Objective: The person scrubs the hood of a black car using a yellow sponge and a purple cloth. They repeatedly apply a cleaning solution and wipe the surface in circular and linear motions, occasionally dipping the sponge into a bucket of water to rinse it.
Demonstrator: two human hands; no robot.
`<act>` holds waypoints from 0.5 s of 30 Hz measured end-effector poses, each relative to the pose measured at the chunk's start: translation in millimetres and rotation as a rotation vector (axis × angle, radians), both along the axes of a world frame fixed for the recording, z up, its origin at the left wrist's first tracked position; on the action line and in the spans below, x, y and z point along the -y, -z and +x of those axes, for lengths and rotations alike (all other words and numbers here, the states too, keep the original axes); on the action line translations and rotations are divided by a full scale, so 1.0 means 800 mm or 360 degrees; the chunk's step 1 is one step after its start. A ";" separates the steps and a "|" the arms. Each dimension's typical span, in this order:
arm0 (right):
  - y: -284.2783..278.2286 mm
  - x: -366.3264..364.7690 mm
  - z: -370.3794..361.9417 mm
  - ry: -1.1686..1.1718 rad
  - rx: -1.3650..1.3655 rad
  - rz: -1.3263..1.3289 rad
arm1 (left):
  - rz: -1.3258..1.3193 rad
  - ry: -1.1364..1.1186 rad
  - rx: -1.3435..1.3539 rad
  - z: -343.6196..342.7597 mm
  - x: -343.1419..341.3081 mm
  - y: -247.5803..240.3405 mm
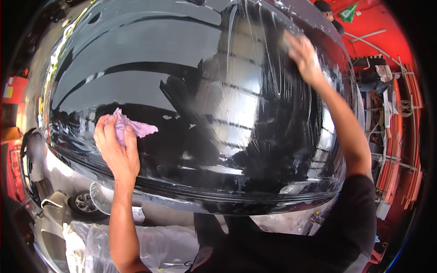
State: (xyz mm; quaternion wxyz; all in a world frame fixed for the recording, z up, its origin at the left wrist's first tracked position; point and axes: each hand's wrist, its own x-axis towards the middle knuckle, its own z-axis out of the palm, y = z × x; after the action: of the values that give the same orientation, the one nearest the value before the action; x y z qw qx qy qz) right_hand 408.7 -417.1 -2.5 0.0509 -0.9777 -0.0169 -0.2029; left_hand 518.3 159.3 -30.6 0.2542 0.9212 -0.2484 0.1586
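Observation:
A broad, curved, glossy black car panel [177,150] fills the middle of the head view, with pale wet-looking streaks and smears over its right half and along its near edge. My left hand [116,148] is closed on a crumpled pinkish-purple cloth [125,127], resting at the panel's left near side. Farther off at the right, my right hand [307,59] is stretched over the streaked part. Motion blurs its fingers, and a small pale piece [285,43] shows at the fingertips; its kind cannot be made out.
At the far right a person in a dark cap [324,6] stands beyond the panel. A metal rack [396,161] with long orange pieces lines the right side. Below left are a wheel [86,203] and clear plastic sheeting [154,241]. Red equipment [16,98] stands at the left.

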 end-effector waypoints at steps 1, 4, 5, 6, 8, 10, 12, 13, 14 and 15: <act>-0.001 0.069 0.043 0.0220 0.0070 -0.0058 | -0.0038 0.0039 -0.0032 0.001 0.014 0.010; 0.024 0.091 0.113 0.0496 0.0293 -0.0123 | -0.0007 0.0038 -0.0002 0.008 0.011 0.006; 0.031 0.066 0.109 0.0516 0.0179 -0.0120 | -0.0005 0.0020 -0.0002 0.004 0.000 0.011; 0.029 0.021 0.074 0.0395 0.0053 -0.0099 | -0.0018 -0.0008 0.0014 0.005 -0.007 0.015; 0.022 -0.057 -0.038 0.0077 0.0045 0.0065 | 0.0028 -0.0036 0.0020 0.002 -0.018 0.013; 0.003 -0.112 -0.160 0.0075 -0.0212 0.0163 | 0.0023 -0.0045 0.0048 0.000 -0.015 0.007; 0.001 -0.082 -0.201 -0.0024 -0.0268 0.0066 | -0.0014 -0.0018 0.0038 0.002 -0.010 0.009; 0.004 -0.049 -0.170 0.0009 -0.0178 0.0041 | -0.0024 -0.0002 0.0031 0.003 -0.007 0.011; 0.007 -0.007 -0.117 0.0024 -0.0073 0.0029 | -0.0021 0.0015 0.0023 0.003 -0.004 0.012; -0.002 0.036 -0.066 0.0081 -0.0051 0.0059 | -0.0028 0.0042 0.0016 0.005 0.004 0.010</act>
State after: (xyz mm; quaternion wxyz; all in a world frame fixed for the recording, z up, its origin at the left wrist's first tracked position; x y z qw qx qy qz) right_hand 356.1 -445.6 -1.2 0.0640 -0.9798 0.0124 -0.1888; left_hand 522.2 155.9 -38.4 0.2632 0.9147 -0.2604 0.1620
